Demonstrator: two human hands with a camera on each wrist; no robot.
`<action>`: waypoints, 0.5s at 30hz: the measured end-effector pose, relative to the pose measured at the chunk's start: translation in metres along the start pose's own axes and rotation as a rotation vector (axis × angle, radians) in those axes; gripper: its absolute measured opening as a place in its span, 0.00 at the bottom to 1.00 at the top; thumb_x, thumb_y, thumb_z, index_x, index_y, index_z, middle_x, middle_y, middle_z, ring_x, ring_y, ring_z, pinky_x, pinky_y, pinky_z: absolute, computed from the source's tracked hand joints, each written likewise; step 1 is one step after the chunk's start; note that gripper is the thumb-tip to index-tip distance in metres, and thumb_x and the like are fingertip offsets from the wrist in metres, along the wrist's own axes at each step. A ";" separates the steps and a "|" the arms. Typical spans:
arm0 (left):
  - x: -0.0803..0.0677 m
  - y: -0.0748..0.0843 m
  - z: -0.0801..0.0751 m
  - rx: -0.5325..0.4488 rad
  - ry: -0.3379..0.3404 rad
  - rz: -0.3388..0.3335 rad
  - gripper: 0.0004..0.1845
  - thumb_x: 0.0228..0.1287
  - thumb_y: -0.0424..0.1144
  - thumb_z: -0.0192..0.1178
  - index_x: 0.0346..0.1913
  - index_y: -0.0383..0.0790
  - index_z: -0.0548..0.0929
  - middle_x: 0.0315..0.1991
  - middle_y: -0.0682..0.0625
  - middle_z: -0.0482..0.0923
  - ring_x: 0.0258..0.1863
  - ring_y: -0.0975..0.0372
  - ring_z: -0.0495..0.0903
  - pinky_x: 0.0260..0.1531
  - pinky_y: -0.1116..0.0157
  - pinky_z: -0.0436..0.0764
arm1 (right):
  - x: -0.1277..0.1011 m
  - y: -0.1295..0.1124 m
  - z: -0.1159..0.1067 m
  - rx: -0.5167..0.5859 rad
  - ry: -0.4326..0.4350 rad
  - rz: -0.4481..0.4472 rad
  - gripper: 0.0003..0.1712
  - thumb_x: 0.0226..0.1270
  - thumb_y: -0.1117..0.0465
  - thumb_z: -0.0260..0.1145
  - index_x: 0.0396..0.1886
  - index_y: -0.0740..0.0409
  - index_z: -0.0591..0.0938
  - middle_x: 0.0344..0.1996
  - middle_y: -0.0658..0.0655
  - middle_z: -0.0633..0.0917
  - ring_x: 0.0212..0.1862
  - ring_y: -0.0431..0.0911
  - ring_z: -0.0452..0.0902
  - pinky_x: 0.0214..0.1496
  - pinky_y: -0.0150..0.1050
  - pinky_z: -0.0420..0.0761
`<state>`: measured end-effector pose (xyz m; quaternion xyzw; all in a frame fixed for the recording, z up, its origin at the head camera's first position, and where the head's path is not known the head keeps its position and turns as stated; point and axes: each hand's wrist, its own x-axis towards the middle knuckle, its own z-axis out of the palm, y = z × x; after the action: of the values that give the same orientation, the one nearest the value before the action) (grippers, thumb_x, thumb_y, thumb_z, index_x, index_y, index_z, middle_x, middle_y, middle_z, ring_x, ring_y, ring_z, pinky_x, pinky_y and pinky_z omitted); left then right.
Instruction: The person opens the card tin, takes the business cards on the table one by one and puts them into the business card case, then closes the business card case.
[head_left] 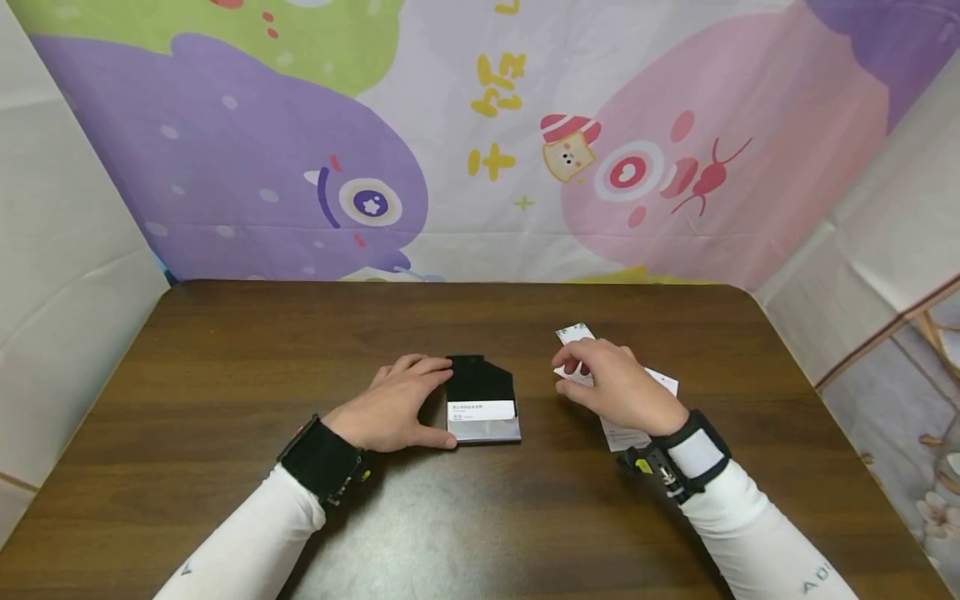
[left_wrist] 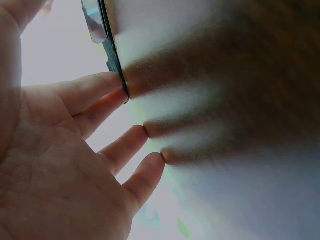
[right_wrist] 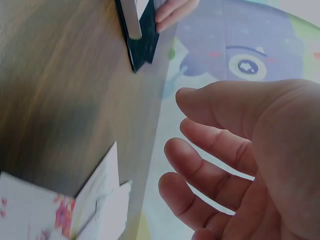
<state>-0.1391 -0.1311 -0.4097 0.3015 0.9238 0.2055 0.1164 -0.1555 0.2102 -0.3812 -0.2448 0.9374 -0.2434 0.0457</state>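
A black card case (head_left: 480, 379) lies on the table with its flap folded back, and a white printed card (head_left: 482, 410) shows inside it. My left hand (head_left: 393, 404) rests along the case's left side, thumb at the near corner and fingertips at the far one. In the left wrist view its fingers are extended, some touching the case edge (left_wrist: 114, 65). My right hand (head_left: 622, 390) hovers over several loose white cards (head_left: 625, 438), fingers loosely bent and thumb apart. Nothing sits between them in the right wrist view, where the cards (right_wrist: 30, 205) lie below, some with coloured print.
Both hands work over a brown wooden table (head_left: 247, 358) with rounded far corners. Behind it hangs a cartoon-printed cloth (head_left: 465, 225), and pale cloth (head_left: 67, 275) closes off the left side. The loose cards overlap one another to the right of the case.
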 end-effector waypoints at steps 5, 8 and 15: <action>0.000 0.000 0.000 0.000 -0.001 0.001 0.53 0.59 0.64 0.76 0.78 0.35 0.71 0.80 0.44 0.64 0.79 0.45 0.57 0.71 0.36 0.60 | -0.006 0.009 -0.007 -0.010 0.032 0.029 0.14 0.70 0.58 0.74 0.53 0.55 0.87 0.39 0.48 0.84 0.44 0.47 0.79 0.53 0.51 0.69; 0.000 0.000 0.000 0.002 0.000 0.000 0.53 0.59 0.64 0.76 0.78 0.35 0.71 0.80 0.44 0.64 0.79 0.45 0.57 0.71 0.36 0.60 | -0.010 0.015 -0.011 -0.032 0.047 0.048 0.16 0.69 0.59 0.75 0.54 0.57 0.87 0.39 0.50 0.84 0.44 0.48 0.79 0.52 0.50 0.71; 0.000 0.000 0.000 0.007 -0.002 -0.003 0.53 0.59 0.64 0.76 0.78 0.35 0.71 0.80 0.45 0.64 0.79 0.45 0.57 0.71 0.35 0.60 | -0.019 0.029 -0.021 -0.069 0.068 0.079 0.18 0.69 0.60 0.74 0.56 0.61 0.87 0.41 0.53 0.86 0.46 0.51 0.80 0.52 0.50 0.73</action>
<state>-0.1394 -0.1308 -0.4096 0.3009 0.9247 0.2018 0.1166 -0.1560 0.2503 -0.3773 -0.2007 0.9552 -0.2170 0.0148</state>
